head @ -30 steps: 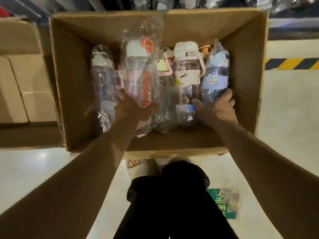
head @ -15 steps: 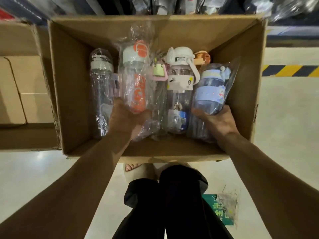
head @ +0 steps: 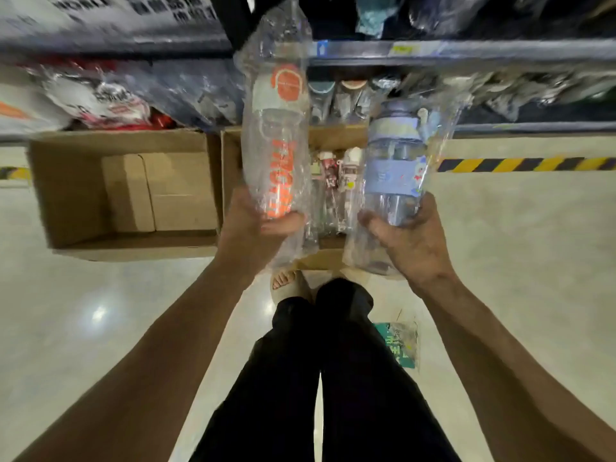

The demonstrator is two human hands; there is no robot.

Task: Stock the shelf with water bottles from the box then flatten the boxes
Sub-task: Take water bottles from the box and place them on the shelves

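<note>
Being gripped in the curled left hand and right hand, an orange bottle and blue bottle are held above the box for shelving.

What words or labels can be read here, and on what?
None reads for certain.
The orange bottle in the left hand: orange letters, blurred.
The blue bottle in the right hand: label print too small.
The shelf carton: dark print, smeared.
The green packet on floor: blurred.

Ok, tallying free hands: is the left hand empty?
No, the left hand grips a plastic-wrapped clear bottle with orange lettering.
</note>
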